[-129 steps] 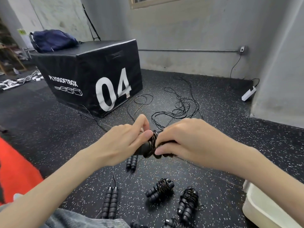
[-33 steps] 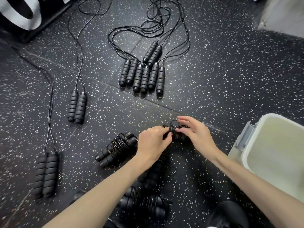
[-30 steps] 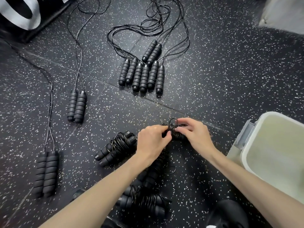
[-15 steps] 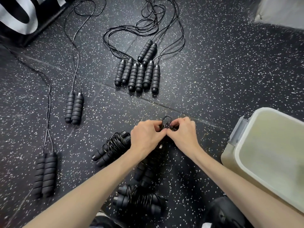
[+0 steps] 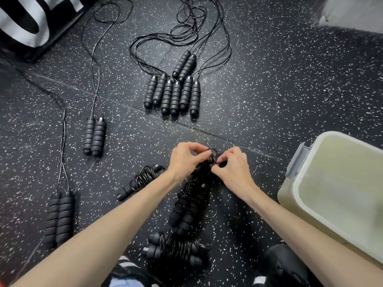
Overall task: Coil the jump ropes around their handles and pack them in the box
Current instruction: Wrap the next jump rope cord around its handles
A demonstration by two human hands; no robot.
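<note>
My left hand [image 5: 184,160] and my right hand [image 5: 232,170] meet over a coiled black jump rope [image 5: 210,162], each pinching its cord near a small loop at the top. Most of that bundle is hidden beneath my fingers. Coiled ropes lie around it: one to the left [image 5: 141,181], one below my hands [image 5: 190,201], one nearer my legs [image 5: 172,248]. Uncoiled ropes lie farther off: a cluster of several handles [image 5: 174,90] with tangled cords, a pair [image 5: 94,136] and another pair [image 5: 59,218] at the left. The white box [image 5: 298,183] stands at the right, nothing in the part of it that shows.
A black plyo box [image 5: 31,21] with white numerals stands at the top left. A grey wall base [image 5: 352,13] fills the top right corner. My knees and shoes [image 5: 284,266] sit at the bottom edge. The floor is speckled black rubber.
My head has tilted down from the room to the floor. My hands have lowered the coiled rope towards the floor and drawn closer together on its end loop.
</note>
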